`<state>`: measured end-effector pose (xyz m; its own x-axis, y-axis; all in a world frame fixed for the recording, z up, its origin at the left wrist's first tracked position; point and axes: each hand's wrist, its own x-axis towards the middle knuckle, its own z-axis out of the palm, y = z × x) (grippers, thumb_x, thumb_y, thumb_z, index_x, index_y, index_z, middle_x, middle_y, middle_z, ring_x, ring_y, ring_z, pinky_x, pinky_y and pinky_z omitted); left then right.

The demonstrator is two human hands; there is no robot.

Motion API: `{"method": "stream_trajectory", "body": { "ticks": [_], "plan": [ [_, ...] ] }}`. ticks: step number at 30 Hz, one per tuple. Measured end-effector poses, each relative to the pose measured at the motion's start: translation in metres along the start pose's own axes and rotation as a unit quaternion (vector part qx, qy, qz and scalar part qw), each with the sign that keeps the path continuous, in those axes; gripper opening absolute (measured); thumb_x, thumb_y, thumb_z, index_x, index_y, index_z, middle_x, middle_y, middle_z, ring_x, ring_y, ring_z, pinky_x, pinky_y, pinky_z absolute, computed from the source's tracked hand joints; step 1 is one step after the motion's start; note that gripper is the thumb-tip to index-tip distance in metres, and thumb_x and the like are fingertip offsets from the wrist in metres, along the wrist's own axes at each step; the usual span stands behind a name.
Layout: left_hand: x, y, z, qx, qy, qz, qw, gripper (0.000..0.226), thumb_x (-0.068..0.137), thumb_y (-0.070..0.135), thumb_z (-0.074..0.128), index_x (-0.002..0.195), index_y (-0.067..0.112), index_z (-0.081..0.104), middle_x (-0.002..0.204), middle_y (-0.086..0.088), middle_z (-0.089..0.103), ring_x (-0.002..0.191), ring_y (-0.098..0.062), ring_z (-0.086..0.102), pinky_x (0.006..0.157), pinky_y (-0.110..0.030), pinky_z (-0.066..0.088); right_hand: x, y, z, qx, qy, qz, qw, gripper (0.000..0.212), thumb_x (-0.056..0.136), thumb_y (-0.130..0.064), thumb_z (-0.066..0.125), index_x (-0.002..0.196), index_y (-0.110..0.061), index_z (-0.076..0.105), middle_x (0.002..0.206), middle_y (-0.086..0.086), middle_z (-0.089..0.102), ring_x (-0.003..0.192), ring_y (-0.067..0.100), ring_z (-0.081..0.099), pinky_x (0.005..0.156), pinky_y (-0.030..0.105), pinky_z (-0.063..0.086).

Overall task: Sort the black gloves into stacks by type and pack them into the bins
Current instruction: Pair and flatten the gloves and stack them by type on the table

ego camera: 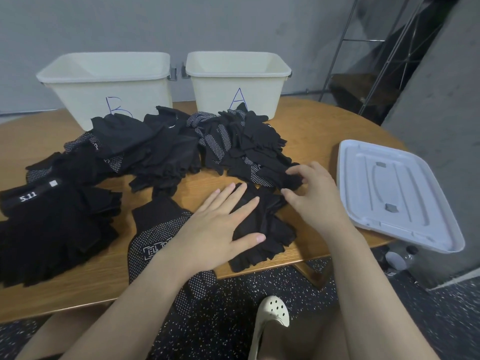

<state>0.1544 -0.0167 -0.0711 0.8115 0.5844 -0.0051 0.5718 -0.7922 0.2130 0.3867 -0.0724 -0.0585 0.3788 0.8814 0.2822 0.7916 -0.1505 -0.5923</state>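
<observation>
Head view: the left hand (pixel 220 224) lies flat, fingers straight and slightly spread, pressing the small stack of fingerless gloves (pixel 262 229) at lower centre of the frame, probably to hold the stack square while another glove is added; the right hand (pixel 311 193), right of centre, has its fingers curled at the near edge of the unsorted heap (pixel 197 146), and whether they already pinch a glove cannot be told, since black cloth hides the fingertips; the heap spreads across the middle of the wooden table (pixel 324 131); a dotted glove (pixel 155 245) lies partly under the left forearm, overhanging the table edge; a taller stack with a 5.11 label (pixel 52 224) occupies the left edge; bin B (pixel 109 84) and bin A (pixel 239 79) stand at upper centre behind the heap, with no gloves visible inside them, so packing appears not yet begun; a white lid (pixel 397 193) rests at right, clear of the sorting area.
</observation>
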Motion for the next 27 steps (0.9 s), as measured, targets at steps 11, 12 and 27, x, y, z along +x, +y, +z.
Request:
{"method": "stream_trajectory", "body": {
  "ticks": [11, 12, 27],
  "plan": [
    [0.000, -0.002, -0.002, -0.022, 0.013, 0.013, 1.000, 0.076, 0.097, 0.077, 0.027, 0.163, 0.044, 0.009, 0.170, 0.014, -0.017, 0.152, -0.001, -0.027, 0.124, -0.027, -0.017, 0.021, 0.003, 0.013, -0.026, 0.004, 0.021, 0.999, 0.034, 0.099, -0.029, 0.065, 0.130, -0.014, 0.069, 0.123, 0.005, 0.070, 0.115, 0.026, 0.063, 0.097, 0.043, 0.052],
    [0.000, -0.002, -0.002, -0.022, 0.014, 0.014, 1.000, 0.075, 0.098, 0.077, 0.027, 0.163, 0.044, 0.009, 0.170, 0.014, -0.017, 0.152, -0.001, -0.027, 0.123, -0.026, -0.018, 0.021, 0.004, 0.013, -0.017, 0.015, 0.024, 0.999, 0.030, 0.100, -0.026, 0.063, 0.126, -0.014, 0.071, 0.119, 0.004, 0.073, 0.110, 0.026, 0.065, 0.092, 0.040, 0.053],
    [-0.001, 0.000, -0.005, -0.031, 0.012, 0.012, 0.999, 0.075, 0.097, 0.076, 0.027, 0.163, 0.044, 0.009, 0.170, 0.014, -0.017, 0.152, 0.000, -0.027, 0.121, -0.023, -0.020, 0.011, 0.004, -0.007, 0.124, 0.147, 0.030, 0.981, 0.017, 0.102, -0.019, 0.058, 0.102, -0.019, 0.075, 0.095, -0.010, 0.069, 0.089, 0.001, 0.063, 0.076, 0.007, 0.043]
  ]
}}
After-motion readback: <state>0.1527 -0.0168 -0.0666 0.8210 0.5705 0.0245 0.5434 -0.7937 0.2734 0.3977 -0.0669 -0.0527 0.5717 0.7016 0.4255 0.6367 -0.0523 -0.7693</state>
